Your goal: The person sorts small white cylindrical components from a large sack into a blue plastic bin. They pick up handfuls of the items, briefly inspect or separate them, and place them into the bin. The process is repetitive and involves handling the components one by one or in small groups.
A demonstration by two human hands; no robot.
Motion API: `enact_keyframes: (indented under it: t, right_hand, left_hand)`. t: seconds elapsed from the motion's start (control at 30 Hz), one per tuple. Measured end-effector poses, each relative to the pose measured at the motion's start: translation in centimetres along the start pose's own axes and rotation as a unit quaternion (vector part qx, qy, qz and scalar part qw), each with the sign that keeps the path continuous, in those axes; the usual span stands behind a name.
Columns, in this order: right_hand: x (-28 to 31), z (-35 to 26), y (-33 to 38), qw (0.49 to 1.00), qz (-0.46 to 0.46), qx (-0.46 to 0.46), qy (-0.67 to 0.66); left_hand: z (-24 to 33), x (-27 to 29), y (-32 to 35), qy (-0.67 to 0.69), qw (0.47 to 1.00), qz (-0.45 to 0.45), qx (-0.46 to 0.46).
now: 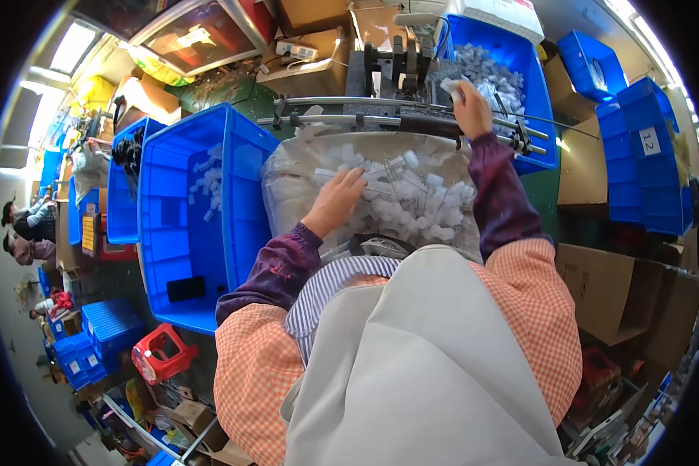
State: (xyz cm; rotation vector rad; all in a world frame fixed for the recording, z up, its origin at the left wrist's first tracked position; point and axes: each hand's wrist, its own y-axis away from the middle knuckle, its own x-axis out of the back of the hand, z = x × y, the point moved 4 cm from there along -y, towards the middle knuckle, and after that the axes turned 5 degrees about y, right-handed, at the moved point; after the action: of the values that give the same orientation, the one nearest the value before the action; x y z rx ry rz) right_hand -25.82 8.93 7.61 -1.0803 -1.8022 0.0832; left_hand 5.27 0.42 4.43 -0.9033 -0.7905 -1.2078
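Observation:
In front of me, a heap of small white translucent plastic pieces (pixel 419 198) lies on a clear plastic sheet (pixel 287 167), with thin wire-like strands among them. My left hand (pixel 337 199) rests at the heap's left side, fingers curled together. Whatever is under its fingertips is hidden. Raised beside the metal rails (pixel 342 120), my right hand (pixel 472 110) is closed on a white plastic piece (pixel 451 88). Behind the rails stands a dark metal machine part (pixel 400 66).
A large blue bin (pixel 182 210) on the left holds some white pieces and a dark phone-like object (pixel 186 289). Another blue bin (pixel 532 147), full of white pieces, stands at the far right. Cardboard boxes (pixel 610 291) sit to the right; a red stool (pixel 163 353) stands lower left.

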Motion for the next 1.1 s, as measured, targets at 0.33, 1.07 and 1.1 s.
enact_keyframes:
  t: [0.33, 1.07, 1.1]
  right_hand:
    - [-6.6, 3.1, -3.2, 0.963, -0.043, 0.057, 0.259]
    - [-8.0, 4.6, -4.6, 0.968, -0.146, 0.014, 0.203]
    - [-8.1, 4.8, -4.7, 0.965, -0.16, -0.01, 0.209]
  left_hand:
    - [1.0, 4.2, -1.8, 0.05, 0.996, 0.073, 0.03]
    - [-0.2, 1.0, -2.3, 0.093, 0.986, 0.119, 0.073]
    - [-0.2, 1.0, -2.4, 0.092, 0.986, 0.117, 0.071]
